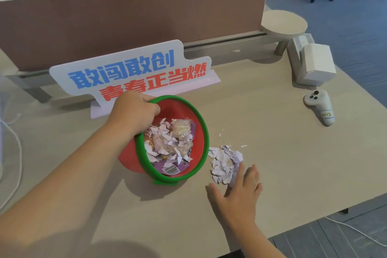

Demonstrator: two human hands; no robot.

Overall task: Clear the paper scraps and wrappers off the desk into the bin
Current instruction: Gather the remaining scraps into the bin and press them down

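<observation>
A small red bin with a green rim lies tipped on the desk, its mouth turned toward me and to the right. My left hand grips its upper rim. Inside lie torn paper scraps and wrappers. Just right of the bin's mouth sits a pile of white paper scraps on the desk. My right hand lies flat with fingers spread, its fingertips touching the near right side of that pile. A few tiny scraps lie loose beyond the pile.
A standing sign with blue and red characters is right behind the bin. A white controller and a white box lie at the far right. A brown partition closes the back; the desk edge runs near right.
</observation>
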